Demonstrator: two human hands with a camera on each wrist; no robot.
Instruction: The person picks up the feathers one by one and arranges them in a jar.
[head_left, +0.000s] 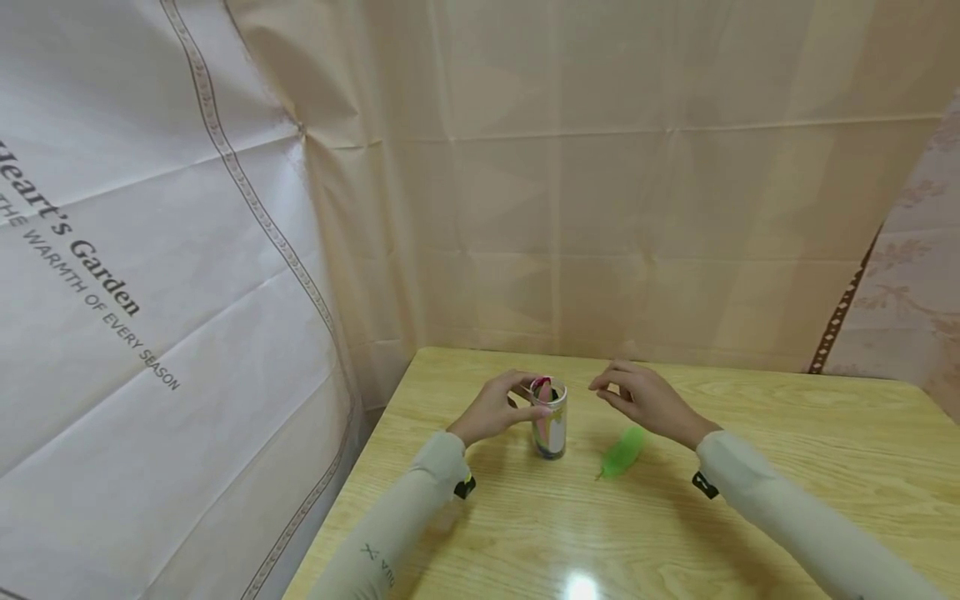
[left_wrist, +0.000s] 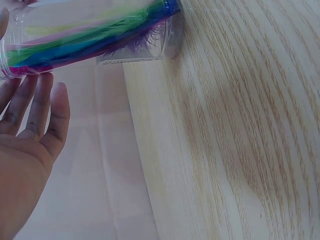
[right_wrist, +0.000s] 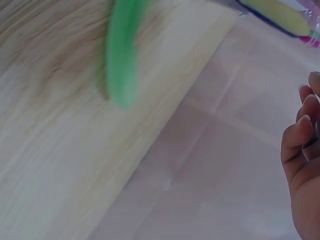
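A clear plastic jar (head_left: 557,433) stands on the wooden table, packed with feathers (left_wrist: 95,44) in green, blue, purple, pink and yellow. My left hand (head_left: 491,410) holds the jar near its rim, the thumb across the front and the fingers behind. Just right of the jar, my right hand (head_left: 651,402) hovers above the table with loosely bent fingers and nothing visible between them. Below it lies a single green feather (head_left: 622,452), its quill pointing toward the near left. In the right wrist view this feather (right_wrist: 122,60) looks blurred.
The light wooden table (head_left: 570,521) ends at a far edge against a hanging beige sheet (head_left: 600,208). To the left hangs a pale printed sheet (head_left: 187,275) with lettering. A patterned cloth (head_left: 900,283) hangs at the right.
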